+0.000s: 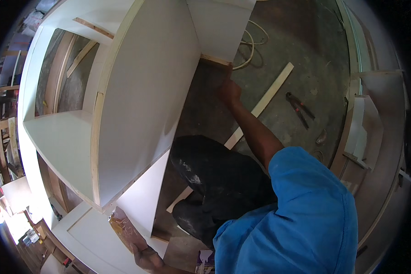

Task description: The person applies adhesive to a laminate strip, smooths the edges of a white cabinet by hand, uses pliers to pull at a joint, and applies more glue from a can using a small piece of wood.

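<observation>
In my left hand [147,256], low in the view, is a clear plastic bottle [124,228] with amber contents, tilted beside the near corner of a white cabinet frame [146,91]. My right hand [229,91] reaches to the far end of that frame. Its fingers look curled, with one finger or the thumb up against the bare wooden edge [214,59] under a white panel [221,27]. Whether anything small sits in those fingers is hidden. The frame has white panels with raw wood edges.
A long pale wood strip [271,91] lies on the concrete floor, passing under my bent legs [219,173]. Right of it lie red-handled pincers [300,109]. A pale cable [251,50] loops behind the frame. More white cabinet parts [363,132] stand along the right side.
</observation>
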